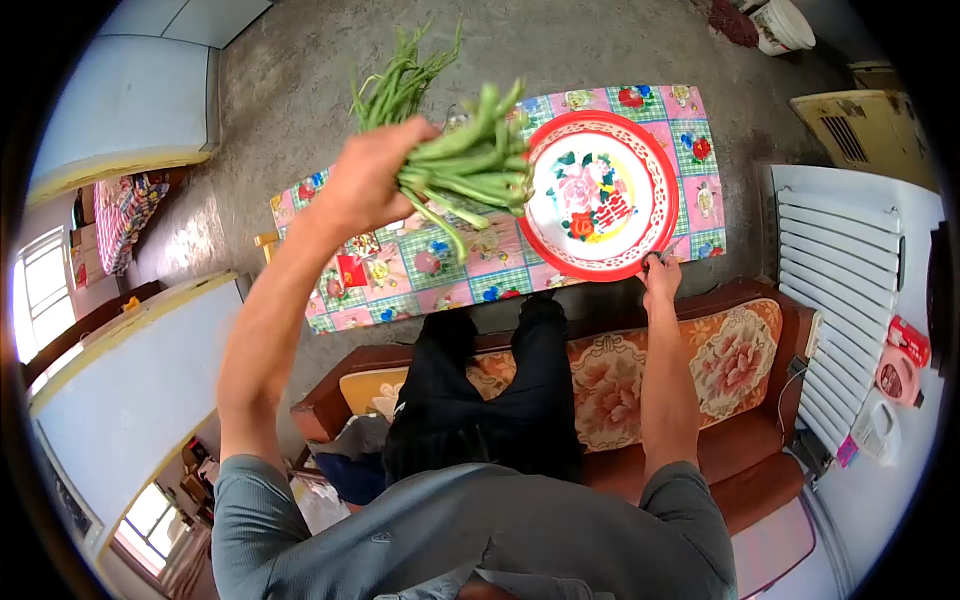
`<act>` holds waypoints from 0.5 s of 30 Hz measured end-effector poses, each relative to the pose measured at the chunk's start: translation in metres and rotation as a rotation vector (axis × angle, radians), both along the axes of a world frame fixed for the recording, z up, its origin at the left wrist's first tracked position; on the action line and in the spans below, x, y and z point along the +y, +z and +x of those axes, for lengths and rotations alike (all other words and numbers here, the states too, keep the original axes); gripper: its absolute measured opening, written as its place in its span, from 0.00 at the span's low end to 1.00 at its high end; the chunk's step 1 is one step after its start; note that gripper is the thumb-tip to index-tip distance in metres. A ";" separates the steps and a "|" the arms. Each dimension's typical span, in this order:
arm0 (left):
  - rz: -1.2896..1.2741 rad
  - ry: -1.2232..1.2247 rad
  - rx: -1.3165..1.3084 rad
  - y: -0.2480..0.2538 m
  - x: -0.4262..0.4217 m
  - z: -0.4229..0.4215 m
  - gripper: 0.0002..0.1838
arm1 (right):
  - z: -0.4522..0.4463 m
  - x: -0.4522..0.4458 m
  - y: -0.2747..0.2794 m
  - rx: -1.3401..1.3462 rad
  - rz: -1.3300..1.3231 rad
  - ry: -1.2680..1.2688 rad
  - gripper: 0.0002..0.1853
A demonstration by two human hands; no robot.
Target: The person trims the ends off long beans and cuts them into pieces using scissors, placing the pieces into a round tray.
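Observation:
A bunch of long green beans (470,160) is held above the table by my left hand (375,175), whose fingers are wrapped round it. More thin green beans (400,85) show just beyond that hand, near the table's far edge. To the right lies a round red-rimmed plate (590,272) with a flower pattern on white. My right hand (661,275) is at the plate's near edge with fingers closed; a small dark item shows at its fingertips, too small to name.
A patterned cloth covers the table (440,290). Nearest my legs is a brown sofa (740,455) with flowered cushions. A white radiator (835,270) stands at the right. At the top right are a white bucket (783,26) and a yellowish cabinet (865,130).

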State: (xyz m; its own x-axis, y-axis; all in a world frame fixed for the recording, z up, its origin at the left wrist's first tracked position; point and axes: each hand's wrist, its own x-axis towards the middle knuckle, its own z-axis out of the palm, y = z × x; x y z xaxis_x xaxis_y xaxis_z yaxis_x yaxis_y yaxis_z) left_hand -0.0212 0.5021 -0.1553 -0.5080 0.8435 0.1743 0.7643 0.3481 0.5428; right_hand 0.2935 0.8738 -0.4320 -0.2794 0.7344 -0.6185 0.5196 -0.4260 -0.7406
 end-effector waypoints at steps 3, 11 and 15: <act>-0.168 -0.084 -0.098 -0.091 0.001 0.023 0.17 | 0.006 0.015 -0.003 0.010 -0.047 0.027 0.06; -0.566 -0.192 -0.330 -0.237 -0.022 0.139 0.17 | 0.012 0.016 0.005 0.065 -0.125 0.091 0.05; -0.540 -0.155 -0.273 -0.266 -0.040 0.166 0.19 | 0.018 0.006 0.002 0.054 -0.113 0.071 0.10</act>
State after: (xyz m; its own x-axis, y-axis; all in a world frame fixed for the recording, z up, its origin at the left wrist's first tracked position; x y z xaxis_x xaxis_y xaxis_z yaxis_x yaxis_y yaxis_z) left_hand 0.1451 0.4626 -0.4208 -0.3389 0.8440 -0.4158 0.6866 0.5240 0.5041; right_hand 0.3111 0.8799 -0.4298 -0.3632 0.6383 -0.6787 0.5120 -0.4719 -0.7178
